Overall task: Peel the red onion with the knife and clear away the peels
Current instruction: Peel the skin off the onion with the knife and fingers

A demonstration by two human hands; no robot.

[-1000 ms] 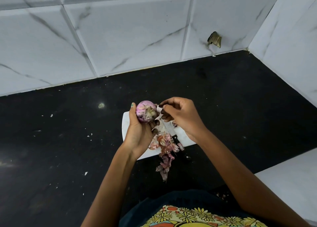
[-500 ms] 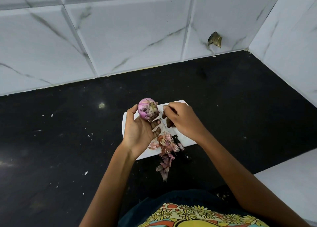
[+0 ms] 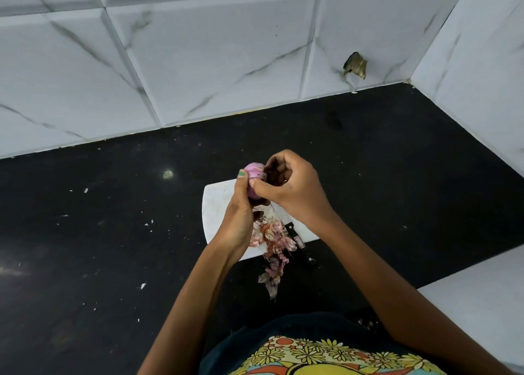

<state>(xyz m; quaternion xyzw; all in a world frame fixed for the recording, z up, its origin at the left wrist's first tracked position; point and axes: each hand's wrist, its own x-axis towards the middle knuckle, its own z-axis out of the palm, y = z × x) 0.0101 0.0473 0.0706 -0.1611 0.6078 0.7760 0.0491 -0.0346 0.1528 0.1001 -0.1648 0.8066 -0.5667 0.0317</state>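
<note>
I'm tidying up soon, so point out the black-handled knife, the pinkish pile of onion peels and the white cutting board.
black-handled knife (image 3: 297, 240): head view, handle.
pinkish pile of onion peels (image 3: 274, 237): head view, heap's middle.
white cutting board (image 3: 217, 204): head view, bare left part.

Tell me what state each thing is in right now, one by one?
red onion: partly peeled, held above the board
left hand: grips the onion
right hand: fingers curled on the onion
knife: lying unused on the board's edge
peels: piled, not cleared
cutting board: flat on counter

The black stone-like bench (image 3: 397, 153) looks polished but speckled, and the white marble-patterned wall tiles (image 3: 212, 63) behind it are glossy. On it, the white plastic-looking cutting board (image 3: 218, 204) is smooth and matt, strewn with papery dry pink onion peels (image 3: 273, 244).
</note>
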